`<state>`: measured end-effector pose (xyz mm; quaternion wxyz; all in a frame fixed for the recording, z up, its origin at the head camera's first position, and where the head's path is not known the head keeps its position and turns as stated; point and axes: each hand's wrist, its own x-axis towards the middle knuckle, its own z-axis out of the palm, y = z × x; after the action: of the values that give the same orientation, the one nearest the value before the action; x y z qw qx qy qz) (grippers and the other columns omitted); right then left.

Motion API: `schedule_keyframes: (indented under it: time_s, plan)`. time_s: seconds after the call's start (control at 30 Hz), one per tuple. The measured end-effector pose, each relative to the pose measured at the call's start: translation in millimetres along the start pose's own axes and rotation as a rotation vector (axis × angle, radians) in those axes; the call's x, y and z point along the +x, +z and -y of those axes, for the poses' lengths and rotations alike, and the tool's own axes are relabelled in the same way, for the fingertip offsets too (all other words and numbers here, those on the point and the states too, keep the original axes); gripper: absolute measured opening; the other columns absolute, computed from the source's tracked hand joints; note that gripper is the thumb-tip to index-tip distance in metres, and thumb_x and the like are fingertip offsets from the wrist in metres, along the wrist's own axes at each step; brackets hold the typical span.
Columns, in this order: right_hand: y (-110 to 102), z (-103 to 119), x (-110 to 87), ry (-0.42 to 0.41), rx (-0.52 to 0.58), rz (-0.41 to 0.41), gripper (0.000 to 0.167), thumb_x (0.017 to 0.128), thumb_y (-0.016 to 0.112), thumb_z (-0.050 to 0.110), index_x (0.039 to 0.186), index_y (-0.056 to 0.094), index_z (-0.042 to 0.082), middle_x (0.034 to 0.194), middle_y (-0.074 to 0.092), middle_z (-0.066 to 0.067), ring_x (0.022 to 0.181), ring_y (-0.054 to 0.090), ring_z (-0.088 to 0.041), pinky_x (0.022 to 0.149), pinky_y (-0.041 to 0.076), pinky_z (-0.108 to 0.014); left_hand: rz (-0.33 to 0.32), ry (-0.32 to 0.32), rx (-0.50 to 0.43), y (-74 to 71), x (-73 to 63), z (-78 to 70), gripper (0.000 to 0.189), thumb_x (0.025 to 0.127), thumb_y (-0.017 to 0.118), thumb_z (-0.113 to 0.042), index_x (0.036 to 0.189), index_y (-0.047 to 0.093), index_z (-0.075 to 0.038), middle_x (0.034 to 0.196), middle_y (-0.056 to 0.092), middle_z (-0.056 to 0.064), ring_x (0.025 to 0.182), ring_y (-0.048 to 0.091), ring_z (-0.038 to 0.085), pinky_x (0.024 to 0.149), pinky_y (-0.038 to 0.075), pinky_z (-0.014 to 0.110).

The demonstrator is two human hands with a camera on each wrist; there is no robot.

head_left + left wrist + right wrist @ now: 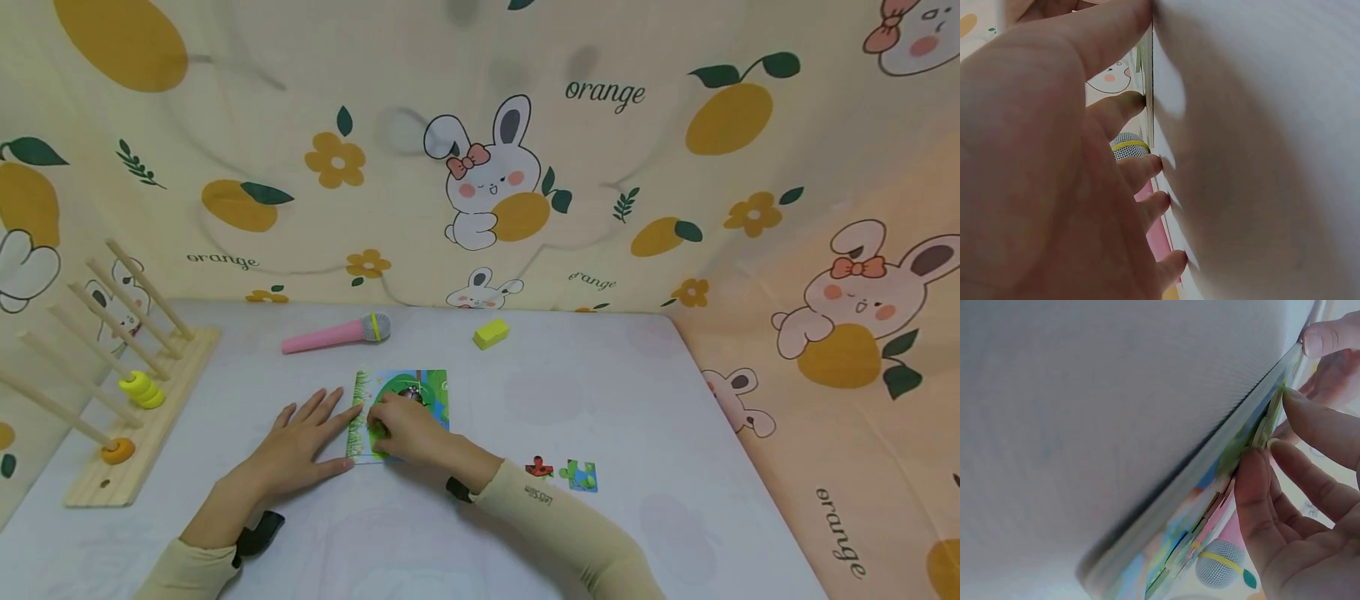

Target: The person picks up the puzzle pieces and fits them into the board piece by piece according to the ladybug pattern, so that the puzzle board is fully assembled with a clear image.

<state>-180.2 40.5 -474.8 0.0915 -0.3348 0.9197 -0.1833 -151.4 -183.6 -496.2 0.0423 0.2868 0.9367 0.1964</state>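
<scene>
A jigsaw puzzle board with a grass border and a beetle picture lies flat on the white table. My right hand is over its middle and hides part of the picture. In the right wrist view, the thumb and fingers of that hand pinch a thin green puzzle piece at the board's surface. My left hand lies spread on the table, its thumb and index fingertips against the board's left edge. Two loose pieces, one with a red ladybird and one blue and green, lie beside my right forearm.
Behind the board lie a pink toy microphone and a yellow block. A wooden peg stand with yellow and orange rings stands at the left. A patterned cloth hangs along the table's back edge.
</scene>
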Motion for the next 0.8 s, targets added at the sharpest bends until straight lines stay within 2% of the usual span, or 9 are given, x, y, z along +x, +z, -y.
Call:
schedule_keyframes:
  time_s: [0.27, 0.57, 0.7, 0.8]
  plan:
    - [-1.8, 1.7, -0.9, -0.028, -0.028, -0.005, 0.026, 0.085, 0.081, 0.017, 0.108, 0.071, 0.009, 0.1, 0.063, 0.001, 0.081, 0.053, -0.004, 0.069, 0.044, -0.013, 0.002, 0.002, 0.003, -0.1, -0.1, 0.5, 0.075, 0.091, 0.065, -0.052, 0.154, 0.04, -0.019, 0.161, 0.025, 0.019, 0.147, 0.02, 0.043, 0.11, 0.015, 0.071]
    - [-9.1, 3.7, -11.0, -0.139, -0.128, -0.001, 0.018, 0.09, 0.075, 0.015, 0.107, 0.074, 0.01, 0.099, 0.065, 0.002, 0.089, 0.06, -0.005, 0.075, 0.046, -0.012, 0.008, -0.001, 0.004, -0.2, 1.3, 0.3, 0.075, 0.091, 0.064, -0.054, 0.154, 0.04, -0.019, 0.162, 0.025, 0.02, 0.147, 0.019, 0.044, 0.11, 0.014, 0.071]
    - [-9.3, 4.6, -24.4, -0.193, -0.242, -0.016, 0.02, 0.092, 0.073, 0.02, 0.11, 0.073, 0.012, 0.115, 0.066, 0.0, 0.108, 0.06, -0.009, 0.091, 0.047, -0.015, 0.008, -0.005, 0.006, 0.0, 1.5, 0.3, 0.075, 0.091, 0.066, -0.053, 0.153, 0.041, -0.019, 0.161, 0.025, 0.019, 0.147, 0.02, 0.044, 0.11, 0.015, 0.071]
    - [-5.7, 8.7, -40.6, -0.241, -0.389, 0.052, 0.041, 0.097, 0.065, 0.037, 0.129, 0.066, 0.011, 0.144, 0.054, -0.005, 0.135, 0.047, -0.018, 0.108, 0.04, -0.029, 0.011, -0.011, 0.007, 0.3, 1.3, 0.4, 0.076, 0.091, 0.066, -0.053, 0.153, 0.041, -0.018, 0.161, 0.025, 0.019, 0.147, 0.02, 0.044, 0.11, 0.015, 0.071]
